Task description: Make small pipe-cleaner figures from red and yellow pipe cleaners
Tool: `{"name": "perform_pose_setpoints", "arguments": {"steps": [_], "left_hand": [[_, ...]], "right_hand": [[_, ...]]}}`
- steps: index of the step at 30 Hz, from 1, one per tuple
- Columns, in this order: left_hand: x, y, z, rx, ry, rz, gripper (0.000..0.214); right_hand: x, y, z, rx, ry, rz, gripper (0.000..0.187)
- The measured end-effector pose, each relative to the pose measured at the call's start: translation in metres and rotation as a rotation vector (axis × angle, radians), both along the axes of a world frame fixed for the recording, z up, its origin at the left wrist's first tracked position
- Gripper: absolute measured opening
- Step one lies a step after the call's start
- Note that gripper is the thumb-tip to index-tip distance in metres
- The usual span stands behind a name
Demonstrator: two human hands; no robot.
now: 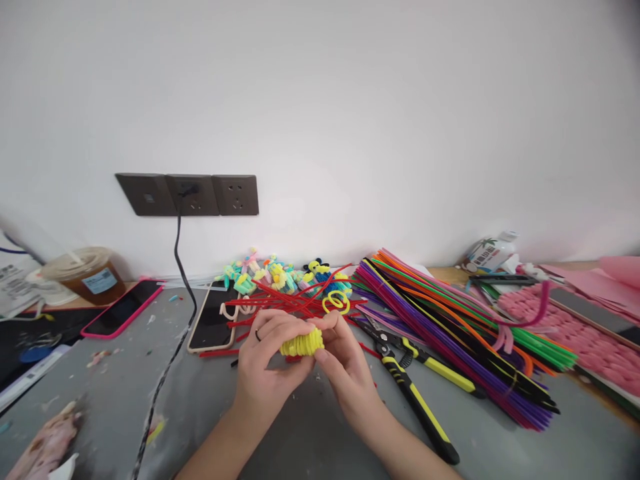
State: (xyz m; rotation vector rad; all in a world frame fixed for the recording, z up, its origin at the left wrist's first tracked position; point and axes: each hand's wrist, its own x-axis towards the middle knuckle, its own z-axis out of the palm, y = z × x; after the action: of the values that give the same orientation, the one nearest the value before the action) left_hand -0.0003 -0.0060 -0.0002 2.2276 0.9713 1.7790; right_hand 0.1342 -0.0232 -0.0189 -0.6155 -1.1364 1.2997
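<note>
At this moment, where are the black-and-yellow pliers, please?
In the head view, the pliers lie with handles spread on the grey tabletop, just right of the right hand, beside the bundle of coloured pipe cleaners.

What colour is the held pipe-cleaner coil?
Yellow; the pipe-cleaner coil shows best in the head view.

No wording can be read. Small, blurred print is carried by the pale blue label (99,281) on the lidded drink cup (75,285). Dark lettering, too small to be made out, is borne beside a palm-tree picture by the white packet (490,255) at the right. Blurred grey marks are shown on the white bag (14,285) at far left.
</note>
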Motion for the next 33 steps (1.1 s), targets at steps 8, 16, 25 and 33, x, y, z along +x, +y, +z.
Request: {"name": "perform_pose_setpoints", "arguments": {"steps": [8,16,25,33], "left_hand": [[0.0005,-0.0010,0.0001,0.004,0.001,0.006,0.023],[0.0001,0.0006,-0.0029,0.005,0.012,0.002,0.024],[-0.0001,0.0012,-0.0017,0.021,0.020,-0.005,0.027],[0.0003,0.0007,-0.0016,0.015,0.010,-0.002,0.027]], "right_hand": [[0.0004,0.0017,-0.0027,0.032,0.009,0.014,0.019],[-0.0006,0.0041,-0.0056,0.053,0.041,0.029,0.019],[-0.0015,0.0065,-0.0054,0.063,0.046,0.046,0.019],[0.0007,0.0052,-0.0042,0.040,0.046,0.075,0.019]]}}
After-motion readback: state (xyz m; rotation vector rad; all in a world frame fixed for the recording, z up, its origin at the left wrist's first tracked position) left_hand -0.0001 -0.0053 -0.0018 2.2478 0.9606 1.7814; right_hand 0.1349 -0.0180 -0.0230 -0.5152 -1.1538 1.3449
